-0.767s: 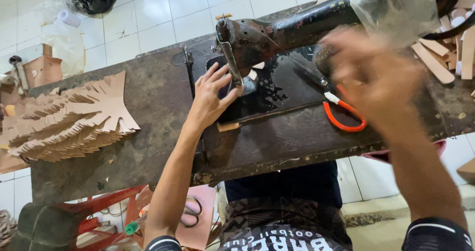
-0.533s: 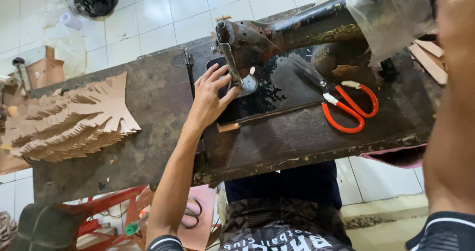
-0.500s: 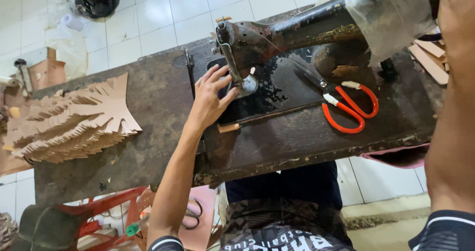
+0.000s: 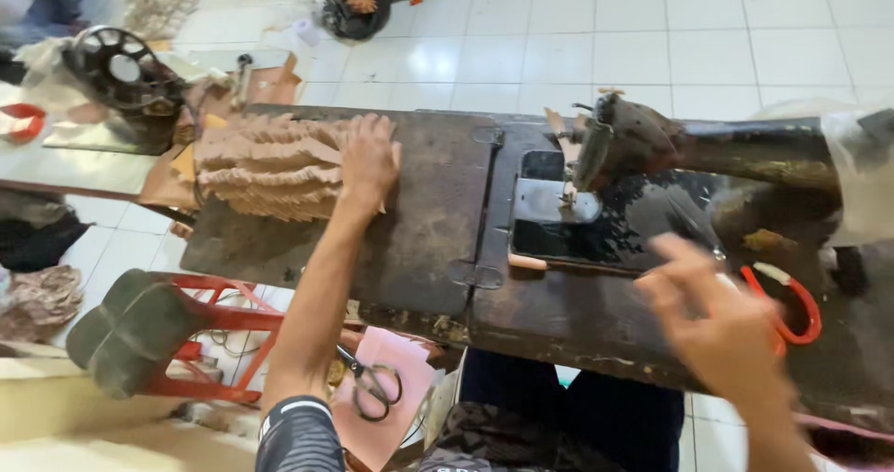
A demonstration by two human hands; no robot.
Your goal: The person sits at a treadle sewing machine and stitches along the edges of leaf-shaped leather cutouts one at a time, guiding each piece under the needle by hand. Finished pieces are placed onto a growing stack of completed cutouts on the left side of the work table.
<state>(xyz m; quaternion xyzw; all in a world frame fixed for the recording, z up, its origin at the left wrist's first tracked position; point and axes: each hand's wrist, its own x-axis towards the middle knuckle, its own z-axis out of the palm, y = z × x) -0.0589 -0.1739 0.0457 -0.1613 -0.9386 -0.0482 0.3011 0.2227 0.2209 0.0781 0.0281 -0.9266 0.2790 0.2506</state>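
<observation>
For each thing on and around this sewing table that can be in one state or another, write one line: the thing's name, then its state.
Left hand: open, flat on the stack.
Right hand: open, blurred, holding nothing, above the table by the orange scissors.
Stack of tan cut pieces: fanned, lying flat.
Orange scissors: lying on the table, partly hidden.
Sewing machine: upright, nothing under its needle.
Grey scissors: lying below on a pink sheet.

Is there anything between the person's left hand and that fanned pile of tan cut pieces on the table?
Nothing visible does. The left hand already rests flat on the right end of the tan cut pieces, touching them directly.
</observation>
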